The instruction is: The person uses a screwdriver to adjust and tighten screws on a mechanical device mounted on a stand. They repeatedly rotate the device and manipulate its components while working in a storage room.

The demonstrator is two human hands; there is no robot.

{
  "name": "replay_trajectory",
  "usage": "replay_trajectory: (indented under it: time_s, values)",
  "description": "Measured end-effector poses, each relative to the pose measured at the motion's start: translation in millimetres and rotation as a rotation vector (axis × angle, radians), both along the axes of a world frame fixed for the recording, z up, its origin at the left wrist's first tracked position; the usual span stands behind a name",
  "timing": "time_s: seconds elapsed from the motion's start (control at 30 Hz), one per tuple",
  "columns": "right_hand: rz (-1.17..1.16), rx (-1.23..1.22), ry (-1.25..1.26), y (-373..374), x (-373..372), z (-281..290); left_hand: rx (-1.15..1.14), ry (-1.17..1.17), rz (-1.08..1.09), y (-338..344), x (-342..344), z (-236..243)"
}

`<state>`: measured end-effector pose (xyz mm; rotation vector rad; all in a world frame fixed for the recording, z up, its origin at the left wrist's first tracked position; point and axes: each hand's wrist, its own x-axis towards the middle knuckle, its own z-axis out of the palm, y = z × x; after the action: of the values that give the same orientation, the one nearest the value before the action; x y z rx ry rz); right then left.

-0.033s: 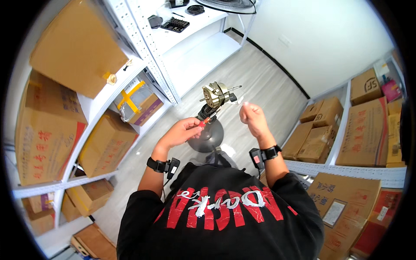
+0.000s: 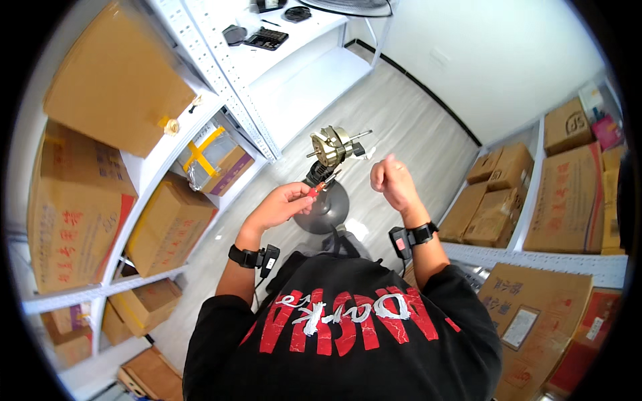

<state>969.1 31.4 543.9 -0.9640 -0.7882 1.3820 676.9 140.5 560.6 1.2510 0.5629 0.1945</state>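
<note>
Cardboard boxes [image 2: 167, 224] flank left fingers [image 2: 304, 194] pinching red-handled tool [image 2: 319, 188] at fan motor [image 2: 329, 146]; right hand [image 2: 391, 179] fisted.

right hand [image 2: 391, 180] contents hidden, shelf items [image 2: 264, 37] blurred

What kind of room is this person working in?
Most likely a stockroom or small warehouse used as a repair spot: cardboard boxes fill white metal shelving on both sides, and the left hand holds a red-handled tool at a bare fan motor on its stand.
</note>
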Motion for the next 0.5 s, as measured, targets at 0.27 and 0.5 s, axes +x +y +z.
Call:
replay_trajectory:
  time_s: [0.27,0.5]
  values:
    - [0.112,0.230,0.637,-21,7,24,0.254,-0.010,-0.252,20,62,39]
    - [-0.087,0.290,0.650,-39,-33,47,0.040,-0.119,-0.369,34,96,41]
